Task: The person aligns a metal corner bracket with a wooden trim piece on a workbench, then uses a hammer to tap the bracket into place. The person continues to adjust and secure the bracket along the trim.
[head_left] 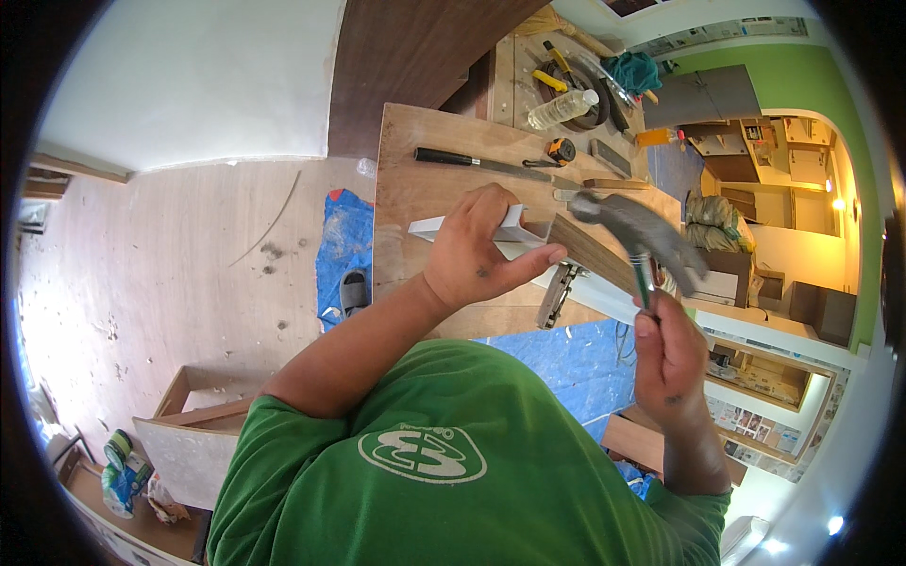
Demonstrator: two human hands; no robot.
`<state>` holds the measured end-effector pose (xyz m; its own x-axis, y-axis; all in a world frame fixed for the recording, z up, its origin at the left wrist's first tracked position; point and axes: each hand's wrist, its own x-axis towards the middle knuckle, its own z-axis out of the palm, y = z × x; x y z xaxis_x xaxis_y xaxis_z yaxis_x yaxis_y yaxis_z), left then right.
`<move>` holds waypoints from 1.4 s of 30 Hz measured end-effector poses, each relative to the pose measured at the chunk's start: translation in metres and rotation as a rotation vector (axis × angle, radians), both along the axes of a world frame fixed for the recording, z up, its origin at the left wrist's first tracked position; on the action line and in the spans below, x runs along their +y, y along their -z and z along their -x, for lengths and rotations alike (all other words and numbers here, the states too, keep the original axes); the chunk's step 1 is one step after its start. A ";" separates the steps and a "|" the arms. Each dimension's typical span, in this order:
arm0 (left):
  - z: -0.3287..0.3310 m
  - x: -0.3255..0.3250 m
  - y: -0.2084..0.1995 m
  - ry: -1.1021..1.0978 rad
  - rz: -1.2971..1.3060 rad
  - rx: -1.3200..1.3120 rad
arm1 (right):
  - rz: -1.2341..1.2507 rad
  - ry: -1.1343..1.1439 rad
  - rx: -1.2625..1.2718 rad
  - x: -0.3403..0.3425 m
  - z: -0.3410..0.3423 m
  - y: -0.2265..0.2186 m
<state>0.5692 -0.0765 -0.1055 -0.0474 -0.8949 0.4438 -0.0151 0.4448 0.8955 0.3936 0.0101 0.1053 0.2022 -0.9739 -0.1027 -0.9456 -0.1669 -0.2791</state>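
Note:
My right hand [672, 354] is closed around the handle of a claw hammer [637, 222]. The hammer's metal head is raised just over the far right end of a narrow panel [595, 253] with a wood-grain face and white sides. My left hand [486, 250] grips that panel near its middle, fingers curled over the far side and thumb stretched along it. A metal cabinet hinge [559, 297] sticks out from the panel's near side. Beneath it all is a plywood worktop [401, 189]. No nail can be made out under the hammer.
On the worktop lie a black-handled file [448, 158], a tape measure [562, 151] and a grey block [611, 158]. Farther back stand a clear bottle [559, 110] and yellow-handled tools [549, 81]. Blue sheeting [566, 363] covers floor nearby; a grey slipper [355, 291] lies left.

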 end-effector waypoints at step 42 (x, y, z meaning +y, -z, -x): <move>0.009 0.004 -0.042 0.063 -0.386 0.250 | -0.063 0.456 -0.886 -0.013 0.025 0.073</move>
